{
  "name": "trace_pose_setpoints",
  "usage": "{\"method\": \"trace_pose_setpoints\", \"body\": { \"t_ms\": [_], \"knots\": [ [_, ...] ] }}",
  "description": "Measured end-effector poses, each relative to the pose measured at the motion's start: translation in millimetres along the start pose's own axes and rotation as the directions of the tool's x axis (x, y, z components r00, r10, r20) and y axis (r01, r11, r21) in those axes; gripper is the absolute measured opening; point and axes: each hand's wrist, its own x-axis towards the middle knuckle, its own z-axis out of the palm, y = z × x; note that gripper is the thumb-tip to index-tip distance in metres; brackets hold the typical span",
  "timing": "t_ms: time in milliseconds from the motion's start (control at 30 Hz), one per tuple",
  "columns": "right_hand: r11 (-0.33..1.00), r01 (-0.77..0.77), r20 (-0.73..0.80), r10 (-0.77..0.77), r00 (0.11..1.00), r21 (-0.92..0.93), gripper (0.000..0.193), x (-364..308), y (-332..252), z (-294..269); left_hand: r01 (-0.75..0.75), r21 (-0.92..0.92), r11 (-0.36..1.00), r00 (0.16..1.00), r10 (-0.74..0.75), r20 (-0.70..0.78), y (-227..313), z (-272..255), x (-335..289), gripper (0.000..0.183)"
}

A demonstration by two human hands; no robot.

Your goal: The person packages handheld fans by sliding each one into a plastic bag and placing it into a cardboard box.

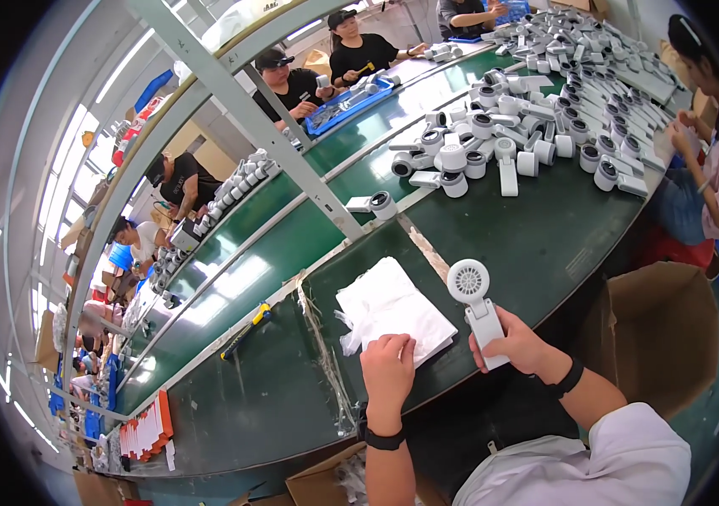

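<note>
A white handheld fan point(479, 308) is upright in my right hand point(518, 344), its round grille turned up. My fingers and thumb wrap round the lower part of its handle. My left hand point(389, 371) is at the near edge of a stack of thin white bags point(393, 308) on the green table. Its fingers are curled and pressed together against the top bag, whose left side is crumpled.
A large heap of white and grey fans point(537, 118) covers the far right of the table point(537, 236). A yellow-and-dark tool point(246, 331) and orange-and-white cards point(147, 428) lie left. A cardboard box point(659, 337) stands right. A metal post point(292, 160) rises ahead; several people work around.
</note>
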Motion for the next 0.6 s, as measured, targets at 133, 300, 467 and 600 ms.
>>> {"method": "trace_pose_setpoints", "body": {
  "t_ms": [133,300,467,600],
  "knots": [
    [0.999,0.026,0.003,-0.026,1.000,-0.030,0.050,2.3,3.0,7.8,0.047,-0.097,0.994,0.999,-0.049,-0.014,-1.2,-0.8,-1.0,0.012],
    [0.999,0.032,-0.010,-0.032,0.999,-0.014,0.049,3.8,9.0,11.5,0.041,-0.102,0.994,0.999,-0.043,-0.016,0.5,-0.2,-1.3,0.015],
    [0.997,0.028,0.005,-0.027,1.000,-0.071,0.050,3.0,13.6,9.8,0.145,-0.173,0.974,0.988,-0.151,-0.023,4.2,-4.4,-1.9,0.024],
    [0.997,0.032,0.001,-0.032,1.000,-0.069,0.050,1.5,13.8,10.6,0.247,-0.250,0.936,0.965,-0.262,-0.028,-0.2,-3.6,-3.7,0.026]
  ]
}}
